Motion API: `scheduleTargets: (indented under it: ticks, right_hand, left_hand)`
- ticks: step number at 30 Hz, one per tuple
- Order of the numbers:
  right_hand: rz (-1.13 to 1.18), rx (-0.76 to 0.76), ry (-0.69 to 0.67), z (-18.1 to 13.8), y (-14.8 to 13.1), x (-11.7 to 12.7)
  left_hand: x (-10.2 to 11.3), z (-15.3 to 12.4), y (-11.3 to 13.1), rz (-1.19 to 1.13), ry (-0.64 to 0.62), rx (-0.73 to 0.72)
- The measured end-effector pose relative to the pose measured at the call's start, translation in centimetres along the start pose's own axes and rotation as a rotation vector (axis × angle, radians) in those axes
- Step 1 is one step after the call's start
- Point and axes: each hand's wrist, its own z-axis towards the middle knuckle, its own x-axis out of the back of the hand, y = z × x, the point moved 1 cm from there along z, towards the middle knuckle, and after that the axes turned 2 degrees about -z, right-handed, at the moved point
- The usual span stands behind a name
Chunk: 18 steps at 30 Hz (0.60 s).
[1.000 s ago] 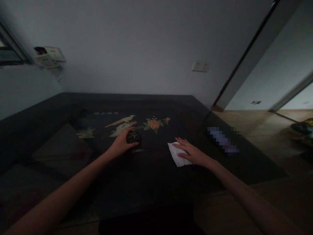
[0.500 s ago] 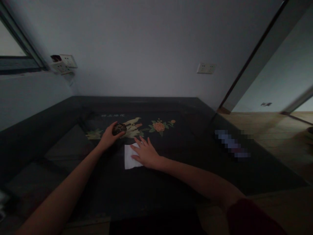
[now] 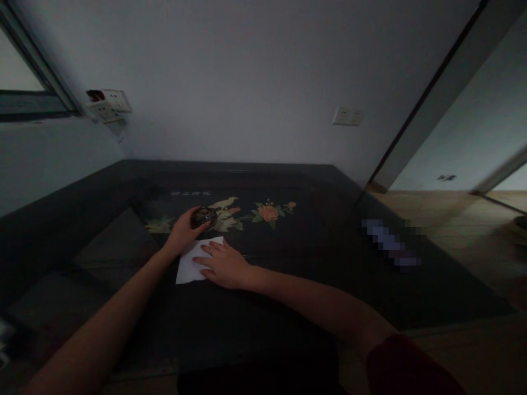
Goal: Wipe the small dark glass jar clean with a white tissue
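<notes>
White and thin, lies left of centre in the head view, a paper sheet (image 3: 188, 268) under the spread right hand (image 3: 226, 266), near the dark round object (image 3: 207, 217) gripped by the left hand (image 3: 183, 233), and could crumple if pushed against it.

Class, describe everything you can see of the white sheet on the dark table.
The white sheet is thin, plain and roughly four-sided, with slightly uneven edges; it looks like tissue or soft cloth. It lies flat on the dark table, partly covered by the right grip, which rests on it. Whether the left grip touches its far edge is unclear.
</notes>
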Motion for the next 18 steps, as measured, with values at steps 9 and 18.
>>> scheduleTargets:
  ticks: [9, 18]
  right_hand:
    - [0.054, -0.166, -0.028, -1.6, 0.4, 0.1]
    - [0.24, -0.076, 0.148, -6.4, 4.1, 3.7]
  left_hand:
    - [-0.9, -1.1, 3.8, 0.075, -0.084, -0.087]
    - [1.4, -1.1, 6.9, 0.095, 0.092, -0.26]
